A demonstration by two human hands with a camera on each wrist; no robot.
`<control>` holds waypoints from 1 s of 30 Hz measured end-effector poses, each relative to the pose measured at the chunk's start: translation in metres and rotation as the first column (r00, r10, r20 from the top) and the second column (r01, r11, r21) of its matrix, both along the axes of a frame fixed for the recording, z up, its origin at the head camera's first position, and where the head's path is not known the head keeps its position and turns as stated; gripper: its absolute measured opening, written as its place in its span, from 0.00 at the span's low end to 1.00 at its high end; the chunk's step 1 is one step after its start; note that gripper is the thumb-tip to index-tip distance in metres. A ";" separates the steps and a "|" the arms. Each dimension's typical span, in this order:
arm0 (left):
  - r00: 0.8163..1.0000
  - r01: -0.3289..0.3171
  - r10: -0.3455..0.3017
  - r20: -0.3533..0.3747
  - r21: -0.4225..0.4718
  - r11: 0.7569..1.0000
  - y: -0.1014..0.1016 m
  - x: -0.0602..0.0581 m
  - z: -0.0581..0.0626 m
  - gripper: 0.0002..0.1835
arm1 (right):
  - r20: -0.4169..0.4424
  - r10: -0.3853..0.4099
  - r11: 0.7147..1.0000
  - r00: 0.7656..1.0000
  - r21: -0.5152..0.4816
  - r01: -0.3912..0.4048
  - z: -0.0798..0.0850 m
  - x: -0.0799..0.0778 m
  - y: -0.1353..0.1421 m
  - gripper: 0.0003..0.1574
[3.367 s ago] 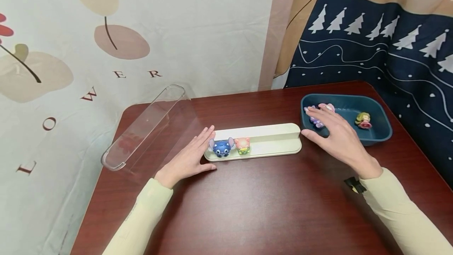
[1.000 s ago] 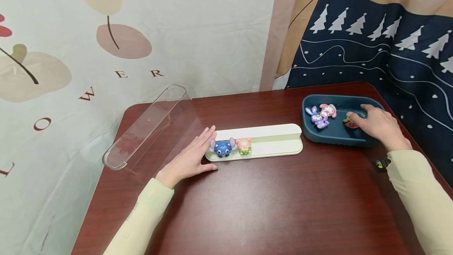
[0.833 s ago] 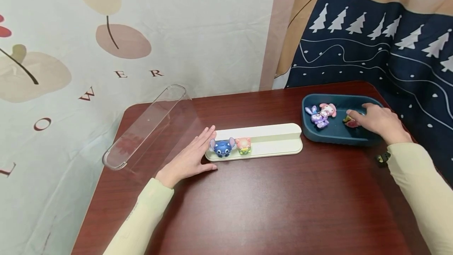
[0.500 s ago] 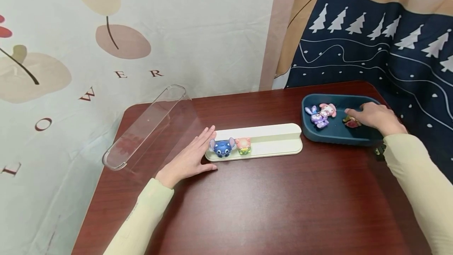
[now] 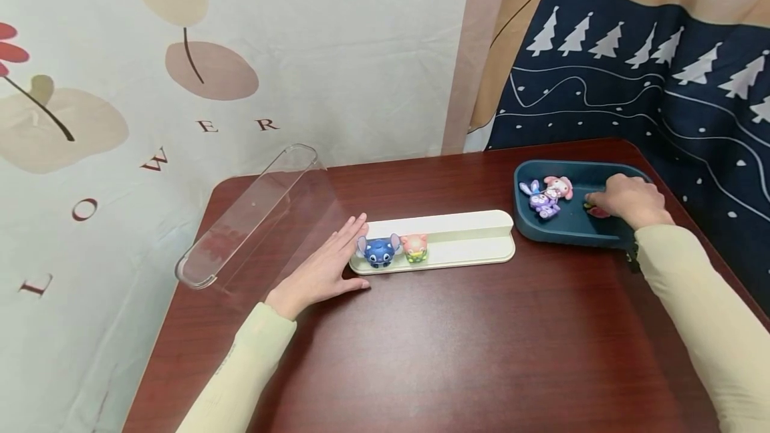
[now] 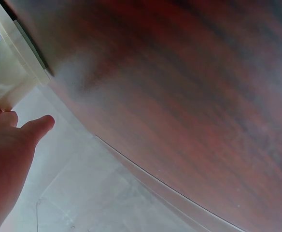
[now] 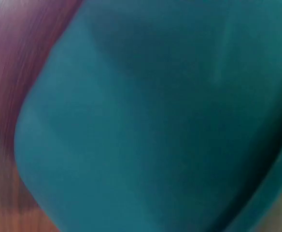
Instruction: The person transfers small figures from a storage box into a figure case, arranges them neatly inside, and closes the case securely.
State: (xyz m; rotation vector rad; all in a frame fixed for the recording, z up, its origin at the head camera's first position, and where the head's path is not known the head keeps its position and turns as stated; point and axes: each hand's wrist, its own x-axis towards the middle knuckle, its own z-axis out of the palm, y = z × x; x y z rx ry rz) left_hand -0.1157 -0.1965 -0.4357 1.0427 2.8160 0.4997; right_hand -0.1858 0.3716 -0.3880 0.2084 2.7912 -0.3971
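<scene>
In the head view, the left hand (image 5: 321, 278) lies with straight fingers against the left end of the cream display base (image 5: 469, 251), holding nothing. On this base, 2 toys stand side by side at its left part: the Stitch figurine (image 5: 379, 254) and the pink bear-like figurine (image 5: 415, 247); the right part carries no figure. In the dark teal tray (image 5: 571, 236) there are 3 others: the purple rabbit figurine (image 5: 543, 206), the pink long-eared figurine (image 5: 559, 186) touching it, and the red-and-green figurine (image 5: 597, 211) at the right hand (image 5: 631, 200). Its fingertips are hidden, so I cannot tell whether they pinch this toy. I judge the work as partly done: 2 are placed, 3 are not, and the clear plastic cover (image 5: 246, 212) is off, apart from the base. The wall cloth (image 5: 361, 52) bears the letters "L O W E R"; I can read no brand. The left wrist view shows the left hand beside the base end, thumb extended. The right wrist view is blurred, seemingly filled by the tray, with no hand visible.
</scene>
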 end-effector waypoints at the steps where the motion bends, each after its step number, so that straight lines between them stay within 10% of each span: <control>1: 1.000 0.001 -0.001 0.001 0.001 1.000 0.000 0.000 0.000 0.56 | -0.004 -0.005 1.000 1.000 -0.008 0.005 0.000 0.000 0.000 0.31; 13: 1.000 -0.016 0.016 0.017 -0.004 1.000 0.001 -0.001 0.001 0.57 | -0.165 -0.037 0.988 0.986 -0.153 0.012 0.010 0.017 0.001 0.38; 30: 1.000 -0.005 0.005 0.002 -0.006 1.000 0.000 -0.001 0.001 0.57 | -0.414 -0.085 0.976 0.906 -0.217 -0.008 0.020 0.050 -0.019 0.39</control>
